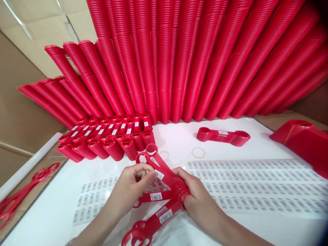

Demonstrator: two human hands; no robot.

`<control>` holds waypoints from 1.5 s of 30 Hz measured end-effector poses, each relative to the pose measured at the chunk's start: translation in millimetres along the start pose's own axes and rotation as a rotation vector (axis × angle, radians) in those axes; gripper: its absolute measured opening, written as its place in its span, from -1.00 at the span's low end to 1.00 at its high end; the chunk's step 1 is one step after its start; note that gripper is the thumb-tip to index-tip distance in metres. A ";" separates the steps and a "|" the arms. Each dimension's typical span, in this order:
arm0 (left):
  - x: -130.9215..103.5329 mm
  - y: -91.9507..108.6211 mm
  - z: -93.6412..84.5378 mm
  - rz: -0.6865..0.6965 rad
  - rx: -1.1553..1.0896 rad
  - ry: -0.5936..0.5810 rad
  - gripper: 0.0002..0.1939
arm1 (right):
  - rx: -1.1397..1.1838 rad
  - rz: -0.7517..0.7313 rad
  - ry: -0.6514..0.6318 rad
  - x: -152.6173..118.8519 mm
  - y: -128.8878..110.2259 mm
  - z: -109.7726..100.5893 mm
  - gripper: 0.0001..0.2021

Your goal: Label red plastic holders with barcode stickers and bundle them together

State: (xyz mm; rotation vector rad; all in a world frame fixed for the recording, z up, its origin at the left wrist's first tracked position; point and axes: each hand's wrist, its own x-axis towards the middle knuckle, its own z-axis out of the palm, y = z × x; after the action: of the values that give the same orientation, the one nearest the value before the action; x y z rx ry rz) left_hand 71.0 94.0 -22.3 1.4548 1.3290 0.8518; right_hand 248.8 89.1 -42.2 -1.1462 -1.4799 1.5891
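"So, what do the hands have?"

"On my remote feed, the right hand (196,191) is closed around the gathered ring ends of a fan of red pieces (180,190), lower centre of the frame. The left hand (134,186) has thumb and fingertips drawn narrow at a white label (159,174) on one piece; whether they pinch it, I cannot tell."

"How would the fan handle?"

"Light, I'd judge: thin plastic, springy along the strips, stiffer at the rings, perhaps slick. I'd hold it at those gathered rings; gripping one strip could let the others splay."

"Containers?"

"None I can be sure of. A label sheet (256,186) lies lower right on the white counter (174,133), a rubber band (198,152) near it. Farther out, labelled bundles (112,150) stand left of centre and tall red stacks (164,68) fill the top."
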 end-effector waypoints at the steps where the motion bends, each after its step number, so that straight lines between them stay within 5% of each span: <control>1: -0.4 -0.2 0.2 -0.004 0.003 0.001 -0.70 | 0.001 -0.001 0.000 -0.3 -0.2 0.0 -0.64; 7: -4.9 -0.6 6.0 0.071 0.243 0.084 -0.71 | -0.005 -0.009 0.008 -1.0 -0.9 0.0 -0.62; 14: -4.9 -7.0 13.9 0.647 1.108 0.437 -0.70 | -0.008 -0.038 -0.021 -3.4 -1.6 2.5 -0.58; 20: -2.1 -6.3 3.0 0.609 1.207 0.601 -0.60 | -0.027 -0.060 -0.038 -5.8 -2.6 5.1 -0.67; 31: -2.5 -6.8 -15.3 0.432 0.790 0.432 -0.79 | 0.053 -0.042 0.008 1.0 -0.9 -0.3 -0.68; 36: -5.8 -3.6 -18.7 0.390 0.921 0.305 -0.85 | 0.080 -0.017 0.022 5.0 4.7 0.1 -0.63; 41: -6.9 -7.9 -24.6 0.169 0.913 0.048 -0.75 | 0.049 -0.009 0.020 6.5 8.6 2.5 -0.59; 45: -4.2 -14.9 -27.0 0.086 1.041 0.029 -0.78 | 0.008 -0.003 0.030 6.8 10.6 3.2 -0.64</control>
State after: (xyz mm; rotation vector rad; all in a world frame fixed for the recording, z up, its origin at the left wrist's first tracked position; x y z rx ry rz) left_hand 40.3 94.3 -27.8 2.2845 1.8579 0.1769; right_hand 244.1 92.6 -53.8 -1.1579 -1.4533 1.5679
